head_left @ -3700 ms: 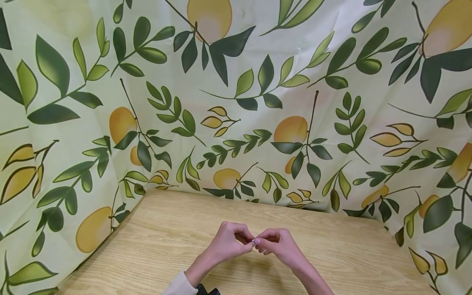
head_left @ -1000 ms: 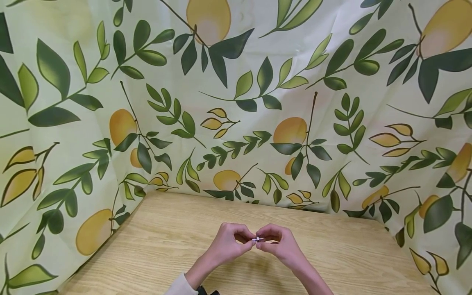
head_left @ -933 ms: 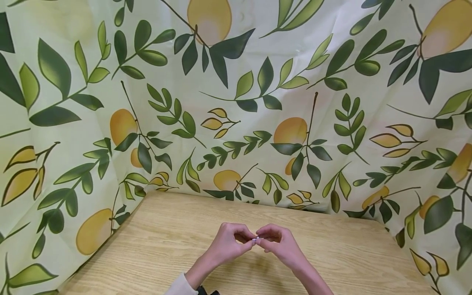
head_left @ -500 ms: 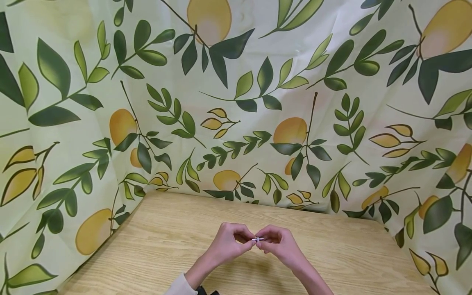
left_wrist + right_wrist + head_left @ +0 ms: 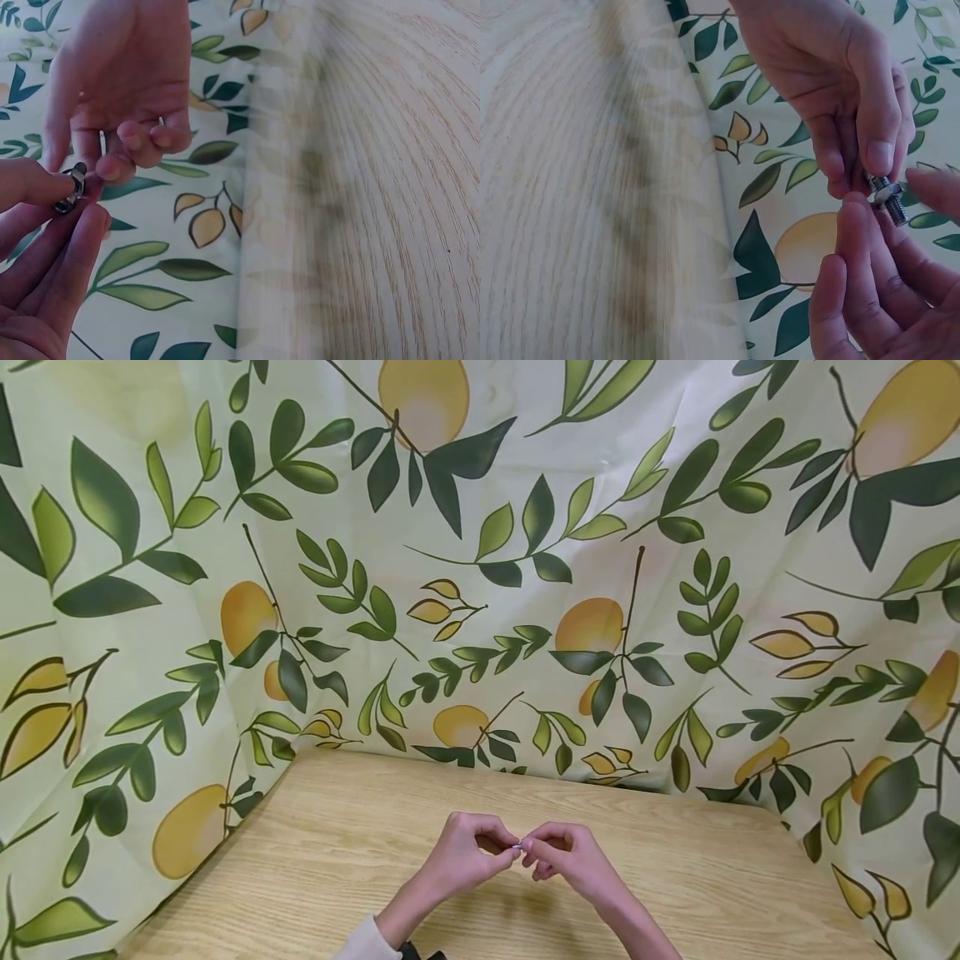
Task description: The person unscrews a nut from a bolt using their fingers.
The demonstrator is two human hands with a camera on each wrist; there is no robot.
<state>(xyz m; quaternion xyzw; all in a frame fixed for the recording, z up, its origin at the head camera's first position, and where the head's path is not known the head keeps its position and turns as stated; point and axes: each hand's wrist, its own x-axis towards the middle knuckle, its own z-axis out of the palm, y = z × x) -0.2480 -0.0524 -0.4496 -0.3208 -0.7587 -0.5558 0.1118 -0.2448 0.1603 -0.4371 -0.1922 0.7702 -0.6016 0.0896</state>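
Tabletop (image 5: 360, 827) spans lower head view; right hand (image 5: 579, 857), lower centre, shifted since half-second ago, thumb free, fingertip contact unclear, likely regrip between turns; left hand (image 5: 463, 857) beside it, fingers clamped on bolt (image 5: 898, 217) at right of right wrist view; nut (image 5: 889, 193) midway along bolt.

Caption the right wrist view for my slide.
Left hand pinches a threaded bolt with a nut; right hand beside it.

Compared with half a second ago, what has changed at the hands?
The right hand has shifted its fingers: they now hide more of the bolt in the head view, and more of its lower fingertips show beneath. The left hand stays put, pinching the bolt; the table looks the same.
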